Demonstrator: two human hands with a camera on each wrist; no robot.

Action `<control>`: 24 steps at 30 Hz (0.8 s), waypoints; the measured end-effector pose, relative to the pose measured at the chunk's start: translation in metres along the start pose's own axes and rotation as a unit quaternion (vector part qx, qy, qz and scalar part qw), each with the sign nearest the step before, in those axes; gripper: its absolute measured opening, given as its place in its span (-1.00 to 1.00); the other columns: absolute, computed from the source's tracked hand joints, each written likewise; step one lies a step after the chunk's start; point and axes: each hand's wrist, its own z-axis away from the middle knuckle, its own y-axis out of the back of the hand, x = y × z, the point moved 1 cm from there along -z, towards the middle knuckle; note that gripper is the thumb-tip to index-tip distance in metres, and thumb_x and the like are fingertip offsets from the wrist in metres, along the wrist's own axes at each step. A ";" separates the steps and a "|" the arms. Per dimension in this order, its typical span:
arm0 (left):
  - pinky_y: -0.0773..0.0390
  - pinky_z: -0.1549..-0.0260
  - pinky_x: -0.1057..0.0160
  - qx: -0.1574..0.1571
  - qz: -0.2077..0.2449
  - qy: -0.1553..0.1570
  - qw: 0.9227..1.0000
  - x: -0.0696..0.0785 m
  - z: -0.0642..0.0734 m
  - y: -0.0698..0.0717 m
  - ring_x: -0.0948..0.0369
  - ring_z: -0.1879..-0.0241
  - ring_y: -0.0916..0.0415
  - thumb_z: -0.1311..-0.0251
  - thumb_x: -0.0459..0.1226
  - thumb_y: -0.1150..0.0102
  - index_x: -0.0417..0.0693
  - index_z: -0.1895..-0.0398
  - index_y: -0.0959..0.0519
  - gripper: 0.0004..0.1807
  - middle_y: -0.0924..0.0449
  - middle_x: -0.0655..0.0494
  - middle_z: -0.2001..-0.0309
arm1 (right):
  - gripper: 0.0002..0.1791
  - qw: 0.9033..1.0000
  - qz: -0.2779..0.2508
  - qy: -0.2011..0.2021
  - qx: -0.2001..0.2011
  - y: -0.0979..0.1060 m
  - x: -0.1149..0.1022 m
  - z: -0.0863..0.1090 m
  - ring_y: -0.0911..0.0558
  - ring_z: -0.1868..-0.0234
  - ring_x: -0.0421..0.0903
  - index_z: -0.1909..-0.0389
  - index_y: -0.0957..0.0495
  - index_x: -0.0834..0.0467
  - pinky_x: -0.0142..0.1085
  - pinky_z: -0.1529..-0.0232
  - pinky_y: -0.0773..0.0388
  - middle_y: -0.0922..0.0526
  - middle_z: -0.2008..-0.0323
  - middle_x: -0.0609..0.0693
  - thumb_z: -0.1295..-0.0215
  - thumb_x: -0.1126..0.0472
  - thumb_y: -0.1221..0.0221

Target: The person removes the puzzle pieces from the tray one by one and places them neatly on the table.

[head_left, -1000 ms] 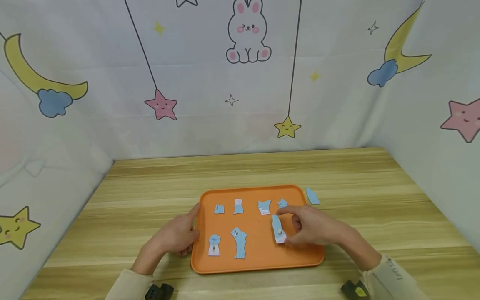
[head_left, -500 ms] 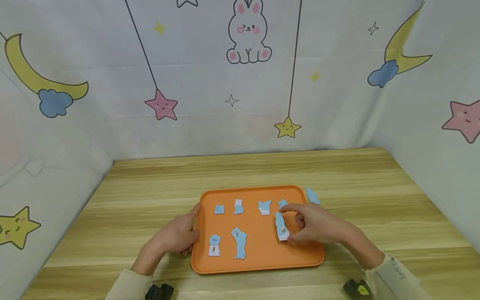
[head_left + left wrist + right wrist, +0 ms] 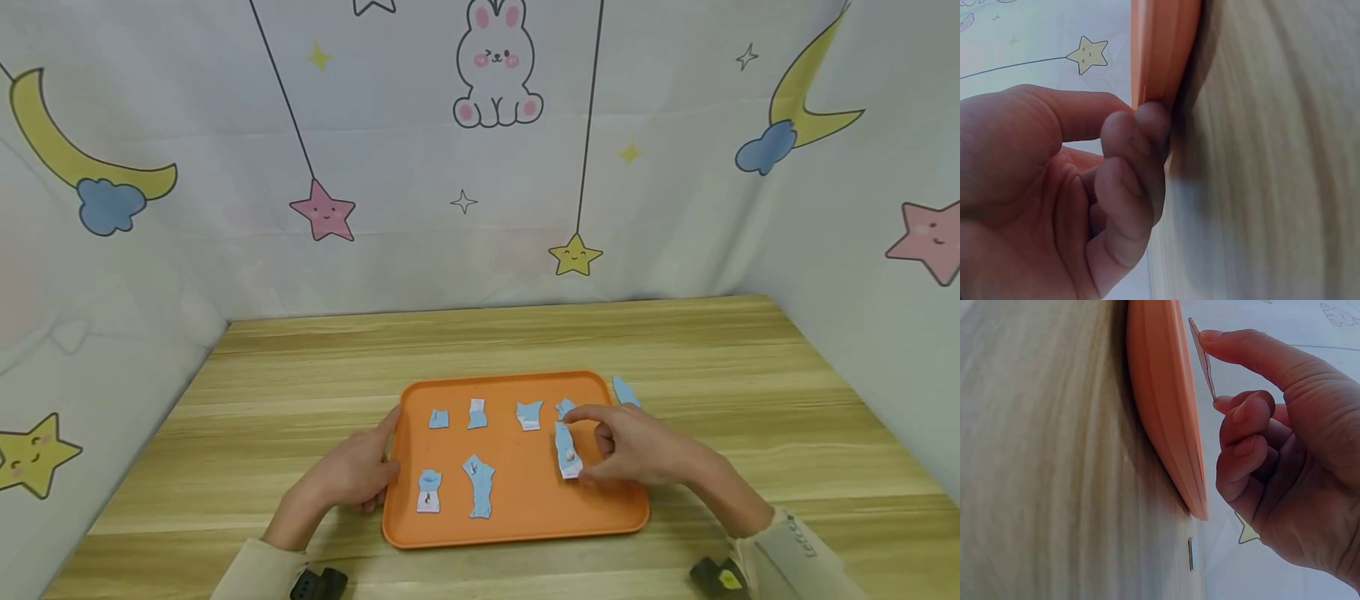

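My right hand (image 3: 630, 446) holds a long, thin light-blue piece (image 3: 565, 446) with a white end by its two ends, between thumb and index finger. In the right wrist view this piece (image 3: 1204, 361) is seen edge-on, above the rim of the orange tray (image 3: 1163, 406); the other fingers are curled into the palm. My left hand (image 3: 356, 471) grips the left rim of the tray (image 3: 525, 529), and in the left wrist view its fingertips (image 3: 1150, 122) are at the tray's side wall. A small blue piece (image 3: 565, 407) lies just beyond the held one.
Several other torn-looking blue and white pieces lie in the tray, such as a long one (image 3: 480, 487) and a squarish one (image 3: 428, 492). One blue piece (image 3: 624, 392) lies on the wooden table (image 3: 300, 358), outside the tray's back right corner. Patterned cloth (image 3: 405, 267) hangs behind.
My right hand has moved slightly right and away from me with the long blue piece, bringing it closer to the small back-right piece. The left hand and tray have stayed still.
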 end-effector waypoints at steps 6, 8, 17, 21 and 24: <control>-0.40 0.76 0.31 -0.002 0.000 0.001 1.000 0.001 0.000 0.000 0.23 0.81 -0.40 -0.36 -0.45 0.00 -0.20 -0.74 0.12 -0.09 -0.55 0.02 0.70 | -0.32 1.000 0.005 0.005 0.006 0.001 0.001 0.001 -0.31 0.57 -0.37 -0.29 -0.55 0.23 -0.44 0.45 -0.35 -0.33 0.62 -0.27 -0.20 0.06 -0.51; -0.41 0.76 0.31 -0.003 0.000 0.001 1.000 0.001 0.000 0.000 0.23 0.81 -0.40 -0.36 -0.45 0.00 -0.20 -0.74 0.12 -0.09 -0.55 0.02 0.70 | -0.31 1.000 0.006 0.005 0.009 0.001 0.002 0.001 -0.32 0.58 -0.37 -0.29 -0.56 0.22 -0.44 0.45 -0.36 -0.34 0.62 -0.27 -0.19 0.05 -0.52; -0.41 0.76 0.30 -0.004 0.000 0.001 1.000 0.001 0.000 0.000 0.23 0.81 -0.40 -0.39 -0.44 0.00 -0.21 -0.73 0.12 -0.10 -0.55 0.02 0.70 | -0.27 1.000 0.011 -0.017 0.008 0.000 0.005 0.001 -0.33 0.61 -0.35 -0.31 -0.55 0.20 -0.43 0.48 -0.34 -0.37 0.64 -0.26 -0.16 0.03 -0.53; -0.41 0.76 0.31 -0.004 -0.001 0.001 1.000 0.001 0.000 0.000 0.23 0.81 -0.40 -0.39 -0.44 0.00 -0.22 -0.73 0.12 -0.11 -0.55 0.02 0.70 | -0.28 0.999 0.014 -0.028 0.005 0.000 0.006 0.002 -0.33 0.61 -0.35 -0.32 -0.55 0.18 -0.43 0.48 -0.34 -0.38 0.64 -0.26 -0.15 0.04 -0.53; -0.41 0.76 0.31 -0.004 -0.001 0.000 1.000 0.001 0.000 0.000 0.23 0.81 -0.40 -0.39 -0.44 -0.01 -0.23 -0.73 0.12 -0.11 -0.55 0.02 0.70 | -0.28 0.999 0.015 -0.030 0.007 0.001 0.007 0.002 -0.33 0.60 -0.35 -0.31 -0.55 0.17 -0.43 0.48 -0.34 -0.38 0.63 -0.25 -0.16 0.03 -0.53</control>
